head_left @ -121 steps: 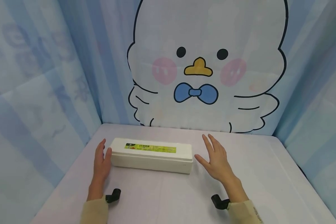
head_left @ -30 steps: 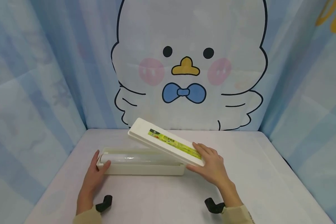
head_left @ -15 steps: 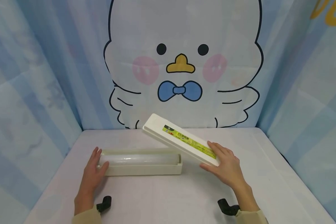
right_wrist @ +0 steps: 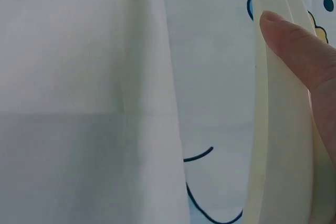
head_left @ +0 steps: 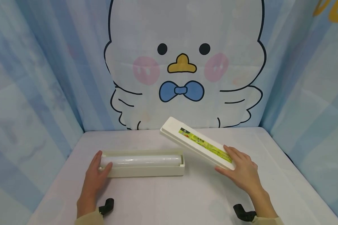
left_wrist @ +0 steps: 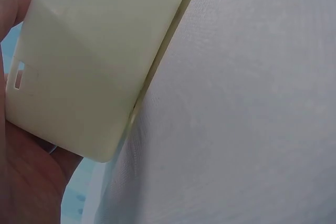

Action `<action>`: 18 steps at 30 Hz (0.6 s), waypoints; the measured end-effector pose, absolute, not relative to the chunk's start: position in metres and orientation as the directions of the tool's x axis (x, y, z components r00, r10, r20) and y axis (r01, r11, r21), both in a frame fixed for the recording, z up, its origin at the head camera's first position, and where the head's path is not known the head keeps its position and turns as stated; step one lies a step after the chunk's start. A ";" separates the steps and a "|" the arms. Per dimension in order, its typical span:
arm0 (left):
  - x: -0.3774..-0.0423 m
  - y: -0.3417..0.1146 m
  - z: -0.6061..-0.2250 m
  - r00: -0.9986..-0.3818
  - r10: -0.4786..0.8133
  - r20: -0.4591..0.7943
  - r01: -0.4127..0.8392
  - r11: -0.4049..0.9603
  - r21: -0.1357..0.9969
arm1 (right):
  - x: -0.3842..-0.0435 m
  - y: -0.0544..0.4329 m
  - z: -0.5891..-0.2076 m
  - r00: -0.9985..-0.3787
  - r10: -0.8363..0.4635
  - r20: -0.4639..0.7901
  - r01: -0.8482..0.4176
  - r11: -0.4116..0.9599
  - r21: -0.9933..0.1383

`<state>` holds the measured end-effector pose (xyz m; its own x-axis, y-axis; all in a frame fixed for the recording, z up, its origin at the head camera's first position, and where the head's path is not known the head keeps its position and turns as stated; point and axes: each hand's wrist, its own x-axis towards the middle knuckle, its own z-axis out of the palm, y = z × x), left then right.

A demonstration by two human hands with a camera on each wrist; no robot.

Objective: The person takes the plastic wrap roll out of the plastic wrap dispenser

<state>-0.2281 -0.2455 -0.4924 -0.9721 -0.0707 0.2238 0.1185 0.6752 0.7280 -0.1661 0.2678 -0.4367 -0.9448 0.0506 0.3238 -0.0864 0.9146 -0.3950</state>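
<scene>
A long cream-white box base (head_left: 149,172) sits on the table in the head view, with a shiny roll of cling film (head_left: 146,161) lying inside. My left hand (head_left: 93,178) holds the base's left end, thumb at the front wall and fingers behind. Its end and a small slot fill part of the left wrist view. To the right, my right hand (head_left: 245,172) grips the near end of the box lid (head_left: 174,128), which slants up off the table, far end higher. A green-yellow label (head_left: 204,143) faces up on it. The thumb (right_wrist: 299,48) presses the lid's edge in the right wrist view.
White cloth covers the table (head_left: 163,200). Behind it hangs a curtain (head_left: 183,28) with a cartoon chick, and striped blue curtains close both sides. A black wrist mount (head_left: 243,213) sits at the right sleeve, another (head_left: 107,206) at the left.
Four seconds ago the box was closed and both hands were apart from it. The lid has since come off and moved right with my right hand, while my left hand stays on the base.
</scene>
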 end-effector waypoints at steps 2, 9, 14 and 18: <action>-0.228 -0.246 -0.493 -0.971 -0.067 0.230 0.125 0.679 0.723 | -0.165 0.274 -0.437 -0.948 0.060 0.314 -0.071 0.919 -0.388; -0.227 -0.245 -0.493 -0.970 -0.077 0.230 0.117 0.681 0.723 | -0.162 0.299 -0.443 -0.949 0.110 0.296 -0.009 0.928 -0.373; -0.230 -0.242 -0.494 -0.974 -0.102 0.202 0.080 0.679 0.730 | -0.158 0.321 -0.457 -0.943 0.179 0.280 0.072 0.933 -0.353; -0.231 -0.241 -0.495 -0.972 -0.113 0.205 0.077 0.672 0.737 | -0.158 0.335 -0.468 -0.939 0.222 0.262 0.126 0.933 -0.337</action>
<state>-0.2314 -0.2410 -0.4954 -0.9722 -0.1132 0.2051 0.0773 0.6715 0.7369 -0.1583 0.3354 -0.4680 -0.9393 0.2218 0.2618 0.1263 0.9330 -0.3371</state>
